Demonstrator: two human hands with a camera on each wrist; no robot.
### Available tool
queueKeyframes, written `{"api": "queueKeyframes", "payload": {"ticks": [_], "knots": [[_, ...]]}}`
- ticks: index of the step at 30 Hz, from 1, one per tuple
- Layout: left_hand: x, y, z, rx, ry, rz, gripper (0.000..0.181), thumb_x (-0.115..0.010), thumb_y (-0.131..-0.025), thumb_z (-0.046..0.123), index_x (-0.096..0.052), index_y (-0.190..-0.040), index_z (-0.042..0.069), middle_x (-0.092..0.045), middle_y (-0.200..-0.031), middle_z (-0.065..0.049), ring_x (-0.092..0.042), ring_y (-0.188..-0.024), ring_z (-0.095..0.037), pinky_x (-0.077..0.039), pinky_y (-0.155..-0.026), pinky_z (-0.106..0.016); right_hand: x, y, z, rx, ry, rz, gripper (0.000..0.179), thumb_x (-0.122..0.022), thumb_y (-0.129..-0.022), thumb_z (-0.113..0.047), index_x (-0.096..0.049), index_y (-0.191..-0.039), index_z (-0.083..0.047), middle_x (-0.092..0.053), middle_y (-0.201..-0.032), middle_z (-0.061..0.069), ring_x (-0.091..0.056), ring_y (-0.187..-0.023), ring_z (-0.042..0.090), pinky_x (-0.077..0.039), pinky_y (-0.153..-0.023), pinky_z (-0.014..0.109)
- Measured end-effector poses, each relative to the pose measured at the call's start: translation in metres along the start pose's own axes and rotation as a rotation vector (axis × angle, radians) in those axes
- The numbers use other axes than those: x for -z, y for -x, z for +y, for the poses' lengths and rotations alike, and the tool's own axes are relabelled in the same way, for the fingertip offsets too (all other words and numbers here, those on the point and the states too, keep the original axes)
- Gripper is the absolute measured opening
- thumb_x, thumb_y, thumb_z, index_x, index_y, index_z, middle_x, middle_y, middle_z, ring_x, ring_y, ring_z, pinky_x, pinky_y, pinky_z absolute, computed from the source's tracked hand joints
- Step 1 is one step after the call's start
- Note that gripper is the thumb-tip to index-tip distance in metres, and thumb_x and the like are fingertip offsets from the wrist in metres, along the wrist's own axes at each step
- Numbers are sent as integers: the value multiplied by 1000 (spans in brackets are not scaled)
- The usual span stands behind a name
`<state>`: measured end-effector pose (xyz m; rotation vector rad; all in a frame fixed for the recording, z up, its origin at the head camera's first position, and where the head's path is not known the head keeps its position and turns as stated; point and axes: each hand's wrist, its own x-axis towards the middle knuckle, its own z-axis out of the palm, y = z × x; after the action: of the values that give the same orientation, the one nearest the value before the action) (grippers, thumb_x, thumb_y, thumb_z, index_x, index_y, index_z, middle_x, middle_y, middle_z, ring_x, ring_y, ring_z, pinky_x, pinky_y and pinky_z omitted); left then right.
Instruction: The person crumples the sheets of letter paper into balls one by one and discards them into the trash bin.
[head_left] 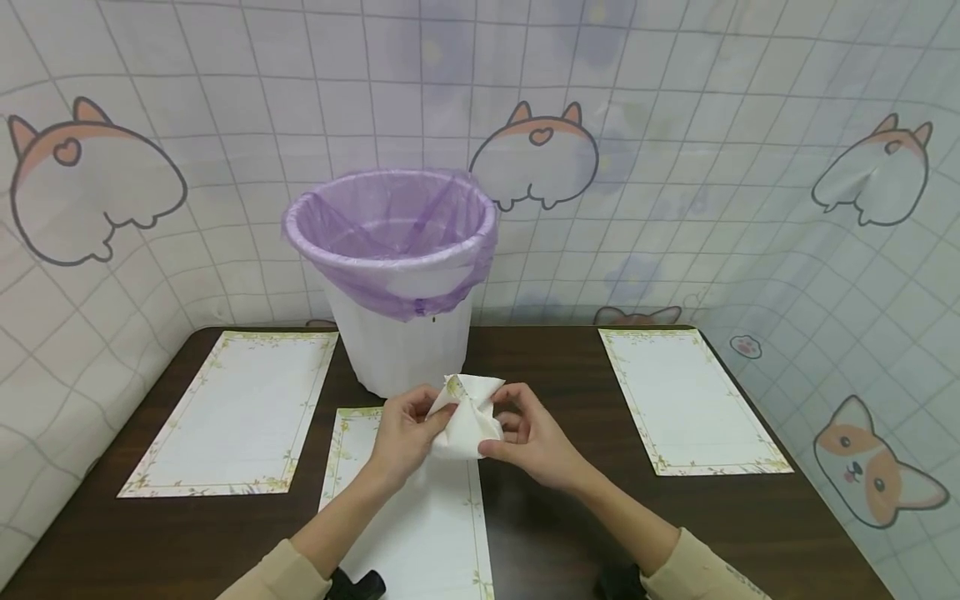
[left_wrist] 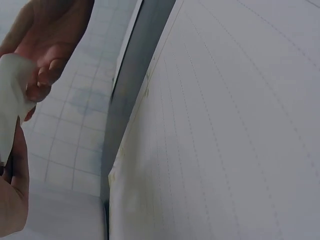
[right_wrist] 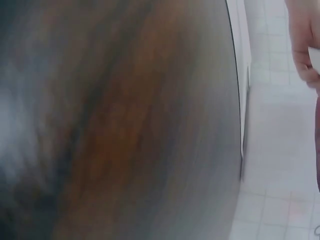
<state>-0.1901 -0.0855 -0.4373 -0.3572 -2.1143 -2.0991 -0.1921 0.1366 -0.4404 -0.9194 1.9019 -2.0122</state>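
Observation:
A crumpled sheet of white paper (head_left: 468,421), with a bit of floral border showing at its top, is held up between both hands over the table. On its left side my left hand (head_left: 405,433) grips it between thumb and fingers. From the right, my right hand (head_left: 536,437) pinches its other edge with curled fingers. In the left wrist view the paper (left_wrist: 12,95) shows only in part at the frame's edge, between the right hand (left_wrist: 52,40) and the left hand (left_wrist: 12,200). The right wrist view catches just the left hand (right_wrist: 302,45) and a corner of paper.
Behind the hands stands a white bin (head_left: 401,350) lined with a purple bag (head_left: 408,287). A flat bordered sheet (head_left: 420,533) lies beneath the left arm. More sheets lie on the dark table (head_left: 555,367), one at left (head_left: 232,417) and one at right (head_left: 697,404).

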Motion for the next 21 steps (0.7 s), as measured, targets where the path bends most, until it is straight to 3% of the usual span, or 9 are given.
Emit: {"api": "queueKeyframes", "payload": {"ticks": [3,5,9,12,16,21], "knots": [[-1,-1,1,-60,-28,15,5,-75,-91,-3,-73,-87,-2,-70,-79,-7,-60,-68,-16,-49,-56,-23,-5,-3,-2,-45,-3,33,71,-74,-94,-1,-26,-146,-2,-38,-143,23,-63,-112,23,-58,-87,39],[-2,-1,1,-88,-51,6,5,-76,-92,0,-75,-87,1,-71,-80,-7,-61,-67,-16,-49,-56,-23,-7,-5,-4,-76,3,23,71,-72,-96,-4,-26,-150,-2,-42,-143,24,-61,-116,25,-57,-89,38],[-5,2,2,-127,-86,-16,2,-76,-94,6,-77,-92,4,-72,-83,-6,-61,-67,-15,-49,-55,-23,-9,-10,-6,-115,47,10,59,-68,-100,-8,-36,-146,7,-55,-133,23,-64,-111,26,-57,-89,36],[-5,5,2,-120,-106,-32,6,-75,-96,11,-77,-99,7,-73,-87,-4,-63,-71,-15,-50,-57,-23,-8,-10,-7,-141,74,45,55,-70,-99,-8,-41,-143,8,-60,-125,19,-66,-104,25,-59,-84,41],[-2,7,3,-95,-159,-108,18,-70,-100,16,-75,-116,9,-74,-103,-4,-70,-89,-18,-57,-69,-27,-6,-9,-6,-173,76,87,51,-72,-97,-7,-47,-138,8,-63,-116,16,-66,-92,24,-61,-73,47],[3,10,8,-51,-179,-253,39,-73,-98,20,-64,-134,9,-69,-119,-8,-69,-105,-24,-59,-80,-32,-2,-11,-2,-186,82,113,43,-73,-95,-5,-54,-133,7,-65,-109,15,-66,-84,24,-59,-65,37]]}}
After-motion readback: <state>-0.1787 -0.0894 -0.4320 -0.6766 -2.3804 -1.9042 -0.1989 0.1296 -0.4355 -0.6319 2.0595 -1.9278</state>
